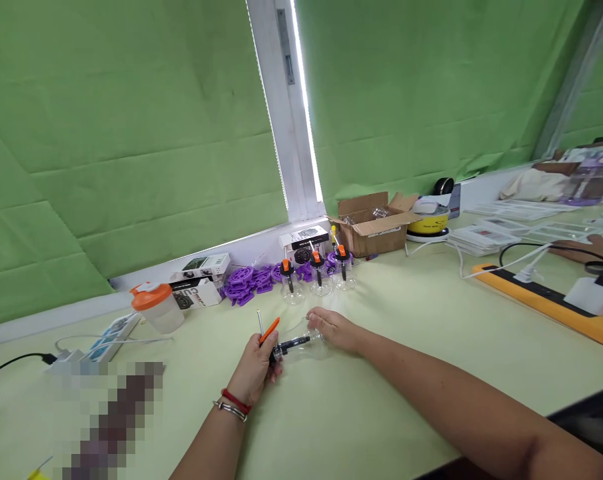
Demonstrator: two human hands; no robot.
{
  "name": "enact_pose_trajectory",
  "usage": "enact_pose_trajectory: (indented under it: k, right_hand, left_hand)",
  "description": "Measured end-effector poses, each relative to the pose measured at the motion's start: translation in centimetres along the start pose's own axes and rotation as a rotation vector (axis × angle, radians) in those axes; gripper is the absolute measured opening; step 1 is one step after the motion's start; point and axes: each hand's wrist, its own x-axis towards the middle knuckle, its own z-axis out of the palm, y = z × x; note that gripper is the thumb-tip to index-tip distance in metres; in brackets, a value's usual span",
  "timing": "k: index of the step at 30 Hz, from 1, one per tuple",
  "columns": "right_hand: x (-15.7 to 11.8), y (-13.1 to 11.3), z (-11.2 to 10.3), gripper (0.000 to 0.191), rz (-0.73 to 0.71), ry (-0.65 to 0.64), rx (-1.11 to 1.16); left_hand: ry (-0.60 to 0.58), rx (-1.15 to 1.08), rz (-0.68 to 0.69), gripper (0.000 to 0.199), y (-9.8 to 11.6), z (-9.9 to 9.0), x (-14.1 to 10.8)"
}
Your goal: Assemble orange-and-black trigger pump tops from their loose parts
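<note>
My left hand (255, 369) grips the black pump stem with an orange lever (270, 330) and a thin metal rod sticking up. My right hand (334, 329) holds the clear bottle body (308, 341) that the stem enters, lying sideways just above the pale green table (391, 373). Three finished clear bottles with black-and-orange pump tops (317, 279) stand in a row behind my hands. A heap of purple plastic parts (248, 281) lies behind them.
An orange-lidded shaker cup (157, 308) and a white power strip (112, 332) sit at left. Small boxes (201, 281) and an open cardboard box (374, 223) line the wall. An orange power strip (546, 300) and flat white packets (486, 237) lie at right, with another person's hand (588, 248).
</note>
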Motion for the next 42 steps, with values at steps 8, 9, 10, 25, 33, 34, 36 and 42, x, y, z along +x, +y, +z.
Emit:
enact_pose_trajectory:
  k: [8, 9, 10, 25, 33, 34, 36, 42]
  right_hand:
    - [-0.5, 0.3, -1.7, 0.084, -0.049, -0.152, 0.111]
    - [-0.4, 0.3, -1.7, 0.08, -0.041, -0.137, 0.103]
    - [-0.3, 0.4, -1.7, 0.075, -0.033, -0.127, 0.092]
    - [-0.2, 1.0, -2.0, 0.079, -0.048, -0.135, 0.095]
    - [0.4, 0.7, -1.5, 0.052, -0.005, -0.082, 0.1]
    - [0.5, 0.6, -1.4, 0.048, -0.012, -0.074, 0.091]
    - [0.6, 0.5, -1.1, 0.05, -0.023, -0.049, 0.063]
    - [1.0, 0.6, -0.1, 0.059, 0.036, 0.025, 0.038]
  left_hand:
    - [0.012, -0.026, -0.03, 0.042, -0.5, -0.6, 0.5]
    - [0.009, -0.026, -0.03, 0.043, -0.5, -0.6, 0.5]
    - [0.008, -0.026, -0.026, 0.043, -0.5, -0.6, 0.5]
    - [0.006, -0.02, -0.026, 0.04, -0.7, -0.6, 0.8]
    - [0.02, -0.021, -0.01, 0.04, -0.5, -0.3, 0.5]
    - [0.021, -0.019, -0.005, 0.041, -0.5, -0.2, 0.5]
    - [0.021, -0.013, -0.005, 0.042, -0.5, -0.2, 0.4]
    - [0.019, 0.018, -0.019, 0.04, -0.4, -0.2, 0.4]
